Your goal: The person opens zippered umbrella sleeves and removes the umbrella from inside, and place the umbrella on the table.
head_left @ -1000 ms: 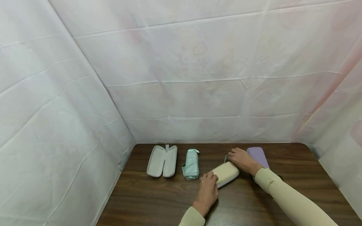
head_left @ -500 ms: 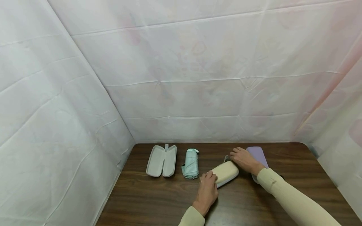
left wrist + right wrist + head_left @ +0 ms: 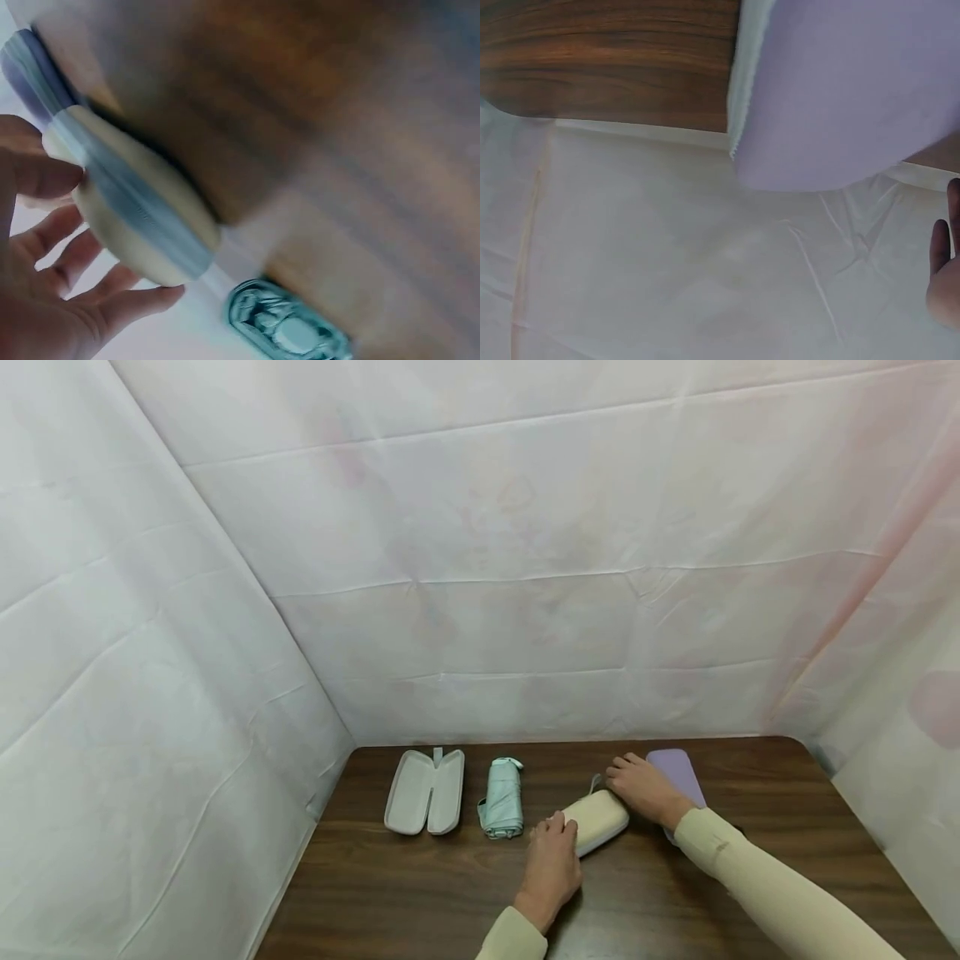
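Observation:
A cream zip-up hard case (image 3: 597, 817) with a grey zip band lies at an angle on the dark wood table, its loop strap (image 3: 596, 782) at the far side. My left hand (image 3: 551, 864) grips its near left end; in the left wrist view, thumb and fingers are spread around the case (image 3: 146, 214). At the far right end, my right hand (image 3: 647, 789) has its fingertips beside the strap. I cannot tell whether they pinch anything. The right wrist view catches only two of this hand's fingers (image 3: 940, 244) at the edge.
A folded mint umbrella (image 3: 503, 797) lies left of the cream case. Beyond it, a white hard case (image 3: 408, 793) stands unfolded flat. Partly behind my right forearm is a purple case (image 3: 675, 770). White sheeting (image 3: 480, 610) hangs along the table's back edge.
The head view has shifted slightly. Both hands and the cream case keep nearly the same places, with no clear movement of the case.

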### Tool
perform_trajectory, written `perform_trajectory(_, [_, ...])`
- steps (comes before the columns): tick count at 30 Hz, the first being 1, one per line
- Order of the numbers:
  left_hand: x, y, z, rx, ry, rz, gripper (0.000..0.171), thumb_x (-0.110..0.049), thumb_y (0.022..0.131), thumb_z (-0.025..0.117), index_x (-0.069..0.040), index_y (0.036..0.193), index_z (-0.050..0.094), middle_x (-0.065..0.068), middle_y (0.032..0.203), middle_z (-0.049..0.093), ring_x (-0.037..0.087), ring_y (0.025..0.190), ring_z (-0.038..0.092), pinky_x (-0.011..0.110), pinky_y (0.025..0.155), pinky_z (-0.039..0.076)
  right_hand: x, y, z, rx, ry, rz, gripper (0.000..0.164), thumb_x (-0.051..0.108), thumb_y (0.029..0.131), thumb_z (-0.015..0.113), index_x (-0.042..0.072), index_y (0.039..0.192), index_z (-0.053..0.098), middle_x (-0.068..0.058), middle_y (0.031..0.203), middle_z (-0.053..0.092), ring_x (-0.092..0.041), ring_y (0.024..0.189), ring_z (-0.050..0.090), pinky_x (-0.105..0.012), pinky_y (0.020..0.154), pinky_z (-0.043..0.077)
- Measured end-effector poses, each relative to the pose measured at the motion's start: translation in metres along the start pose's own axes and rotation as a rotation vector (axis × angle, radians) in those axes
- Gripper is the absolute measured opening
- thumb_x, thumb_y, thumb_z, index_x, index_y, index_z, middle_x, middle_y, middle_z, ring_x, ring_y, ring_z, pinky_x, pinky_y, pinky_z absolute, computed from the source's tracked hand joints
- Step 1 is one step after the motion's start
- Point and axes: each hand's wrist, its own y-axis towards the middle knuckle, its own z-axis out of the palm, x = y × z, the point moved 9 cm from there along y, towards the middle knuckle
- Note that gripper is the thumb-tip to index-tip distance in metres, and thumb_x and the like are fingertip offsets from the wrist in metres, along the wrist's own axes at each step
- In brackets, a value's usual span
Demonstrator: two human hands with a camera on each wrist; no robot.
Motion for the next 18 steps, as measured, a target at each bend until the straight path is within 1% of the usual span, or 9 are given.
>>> perform_trajectory(2, [-0.005, 0.004, 0.000, 0.045, 0.081, 0.013, 0.028, -0.033, 0.095, 0.076, -0.021, 0.119, 0.067, 0.003, 0.115, 0.058, 0.024, 0.096, 0.063, 0.040, 0.084, 0.055, 0.000, 0.002, 0.002, 0.012, 0.021, 0.017, 0.018, 0.007, 0.085, 0.086, 0.016, 0.099, 0.080, -0.001, 0.101, 0.074, -0.024, 0.096, 0.066, -0.043, 0.087, 0.052])
perform_trajectory(3, [-0.007, 0.007, -0.001, 0.058, 0.106, 0.015, 0.032, -0.039, 0.096, 0.075, -0.022, 0.122, 0.067, 0.003, 0.118, 0.058, 0.024, 0.098, 0.063, 0.040, 0.083, 0.056, 0.000, 0.002, 0.003, 0.016, 0.029, 0.023, 0.018, 0.007, 0.085, 0.086, 0.017, 0.099, 0.080, -0.001, 0.103, 0.075, -0.025, 0.096, 0.066, -0.044, 0.086, 0.053])
perform_trajectory(5, [-0.011, 0.012, -0.002, 0.082, 0.150, 0.016, 0.036, -0.047, 0.097, 0.072, -0.024, 0.124, 0.067, 0.004, 0.123, 0.057, 0.024, 0.098, 0.064, 0.040, 0.081, 0.057, 0.000, 0.003, 0.006, 0.016, 0.041, 0.027, 0.019, 0.007, 0.086, 0.086, 0.017, 0.101, 0.080, -0.001, 0.104, 0.075, -0.025, 0.097, 0.067, -0.044, 0.086, 0.053])
perform_trajectory(7, [-0.014, 0.017, -0.004, 0.093, 0.174, 0.008, 0.037, -0.052, 0.097, 0.072, -0.024, 0.122, 0.068, 0.003, 0.124, 0.058, 0.024, 0.098, 0.065, 0.040, 0.078, 0.057, 0.001, 0.004, 0.006, 0.002, 0.041, 0.023, 0.019, 0.007, 0.085, 0.086, 0.017, 0.100, 0.080, -0.001, 0.103, 0.075, -0.024, 0.095, 0.067, -0.043, 0.083, 0.054])
perform_trajectory(10, [-0.017, 0.022, -0.005, 0.100, 0.175, -0.011, 0.033, -0.051, 0.095, 0.076, -0.024, 0.113, 0.072, 0.002, 0.119, 0.061, 0.022, 0.096, 0.065, 0.039, 0.072, 0.058, 0.002, 0.005, 0.004, -0.021, 0.040, 0.017, 0.016, 0.007, 0.085, 0.086, 0.017, 0.097, 0.080, -0.001, 0.100, 0.075, -0.024, 0.092, 0.067, -0.042, 0.080, 0.054])
perform_trajectory(12, [-0.018, 0.025, -0.007, 0.089, 0.163, -0.016, 0.030, -0.049, 0.093, 0.079, -0.022, 0.107, 0.074, 0.001, 0.113, 0.064, 0.021, 0.096, 0.065, 0.039, 0.069, 0.058, 0.002, 0.005, 0.003, -0.025, 0.040, 0.018, 0.014, 0.008, 0.085, 0.085, 0.018, 0.094, 0.080, -0.001, 0.098, 0.075, -0.023, 0.091, 0.067, -0.042, 0.080, 0.054])
perform_trajectory(14, [-0.020, 0.028, -0.007, 0.079, 0.149, -0.016, 0.029, -0.047, 0.091, 0.082, -0.021, 0.104, 0.075, 0.001, 0.109, 0.066, 0.021, 0.097, 0.066, 0.040, 0.071, 0.059, 0.000, 0.006, 0.004, -0.017, 0.043, 0.025, 0.012, 0.009, 0.088, 0.083, 0.018, 0.094, 0.081, 0.000, 0.098, 0.075, -0.023, 0.092, 0.067, -0.042, 0.080, 0.054])
perform_trajectory(18, [-0.020, 0.030, -0.008, 0.060, 0.134, -0.013, 0.029, -0.044, 0.089, 0.084, -0.019, 0.102, 0.075, 0.001, 0.109, 0.067, 0.022, 0.098, 0.068, 0.044, 0.079, 0.061, -0.001, 0.006, 0.007, 0.003, 0.054, 0.022, 0.008, 0.011, 0.091, 0.081, 0.017, 0.097, 0.080, -0.001, 0.101, 0.075, -0.024, 0.093, 0.068, -0.043, 0.082, 0.055])
